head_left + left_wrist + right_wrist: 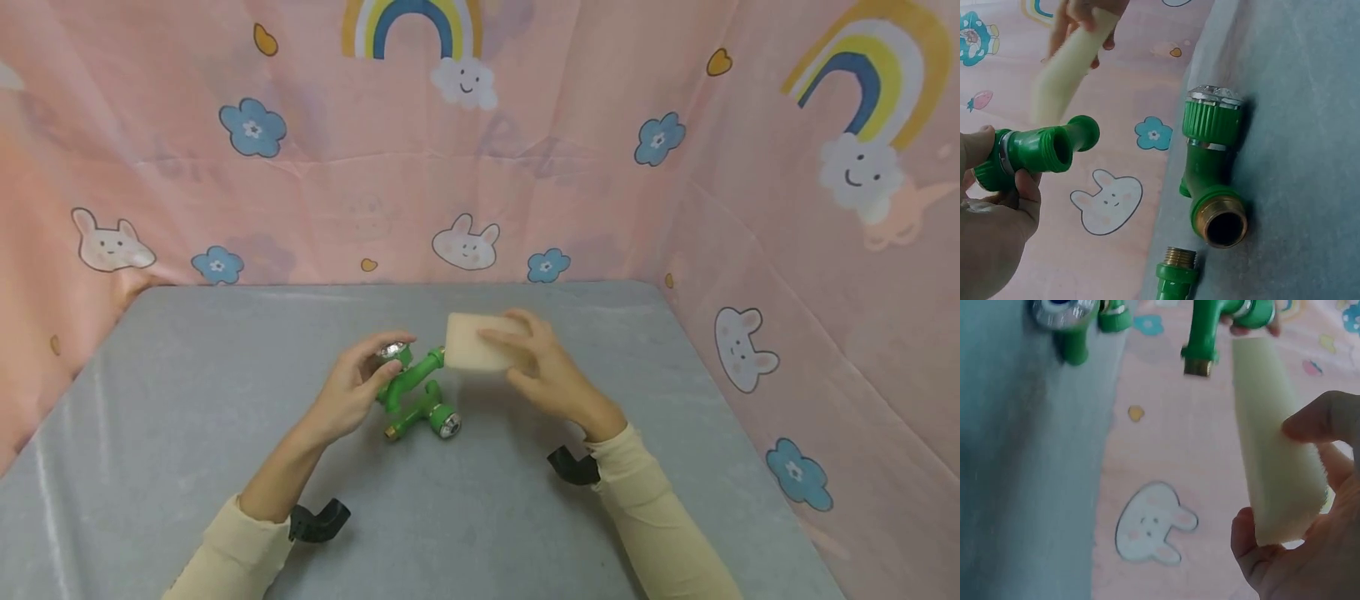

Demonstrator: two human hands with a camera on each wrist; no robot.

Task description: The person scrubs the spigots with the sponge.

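Note:
My left hand (347, 390) grips a green faucet (412, 379) with a shiny silver knob and a brass end, raised above the table. A cream sponge block (472, 343) is held by my right hand (558, 375), thumb on one face and fingers around it. The sponge hangs close to the faucet's brass end; in the right wrist view a small gap shows between them. A second green faucet (427, 414) lies on the table below, its silver knob (1213, 95) and brass outlet (1222, 224) visible in the left wrist view.
A threaded brass end (1180, 257) of a green piece shows at that view's lower edge; I cannot tell what it belongs to. Grey cloth covers the table (187, 400). Behind and to the right hangs a pink printed curtain (337, 183). Black mounts (318, 522) sit at both wrists.

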